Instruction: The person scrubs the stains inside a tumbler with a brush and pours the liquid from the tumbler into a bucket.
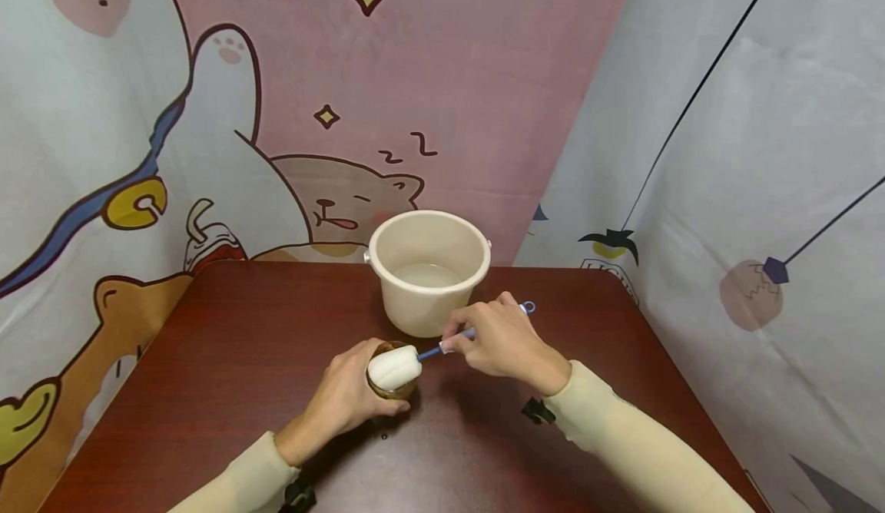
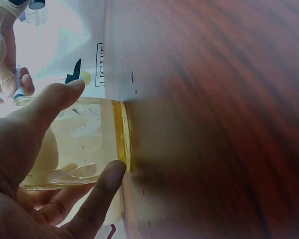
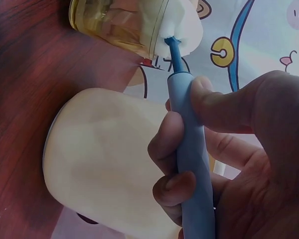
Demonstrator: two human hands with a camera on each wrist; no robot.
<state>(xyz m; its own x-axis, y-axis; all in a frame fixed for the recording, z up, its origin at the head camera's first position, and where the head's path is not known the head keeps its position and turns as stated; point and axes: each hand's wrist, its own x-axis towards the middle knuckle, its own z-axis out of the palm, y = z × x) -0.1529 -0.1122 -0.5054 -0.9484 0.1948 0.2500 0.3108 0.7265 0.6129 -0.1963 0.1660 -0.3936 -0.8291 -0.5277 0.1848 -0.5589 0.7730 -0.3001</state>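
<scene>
My left hand grips an amber-tinted clear glass that stands on the table, thumb on one side and fingers round the other. Small droplets or bubbles show on the glass wall in the left wrist view. My right hand holds the blue handle of a sponge cup brush, fingers curled round it. The brush's white sponge head lies tilted at the mouth of the glass, partly inside it. How deep it reaches cannot be told from the head view.
A cream bucket with some water-like liquid at its bottom stands just behind both hands. Dark red-brown wood makes up the tabletop. A small dark spot lies near the left hand. Printed cartoon cloth hangs behind and beside the table.
</scene>
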